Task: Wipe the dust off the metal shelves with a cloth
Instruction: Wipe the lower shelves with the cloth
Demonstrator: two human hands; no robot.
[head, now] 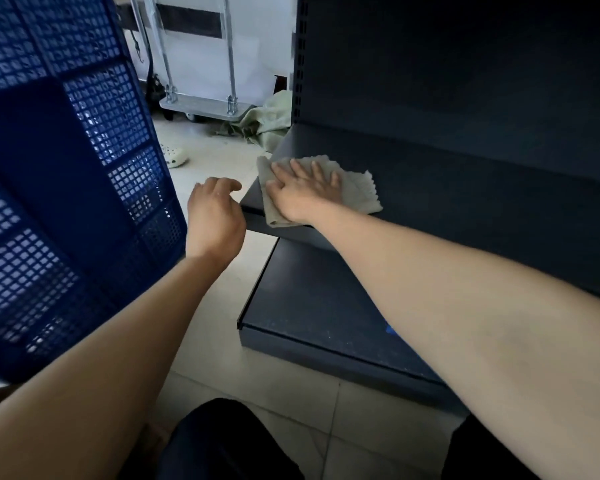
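Currently looks mid-wipe on the upper shelf [465, 202]. The cloth [359, 194] lies spread flat at the shelf's front-left corner, with one end drooping over the front edge. The right hand [303, 188] sits on top of it, palm down, fingers [317, 168] straight and spread. It's pressing, not gripping.

Key relation: the cloth is directly under the right hand, and the rest of the shelf runs off to the right and back toward the rear panel. The shelf's long axis follows its front edge. My read is that the next stroke goes rightward along that edge. The right hand is the only one on the cloth.

The left hand [215, 216] hangs just off the shelf's left edge, near the corner. Its fingers are loosely curled and hold nothing. Can't tell if a fingertip touches the corner.

The lower shelf [326, 306] sits below, nearer the person. Pale specks on it look like dust, so it's probably not done yet.

The blue crate [66, 168] leans in close beside the left forearm. Possible risk is that arm bumping it.
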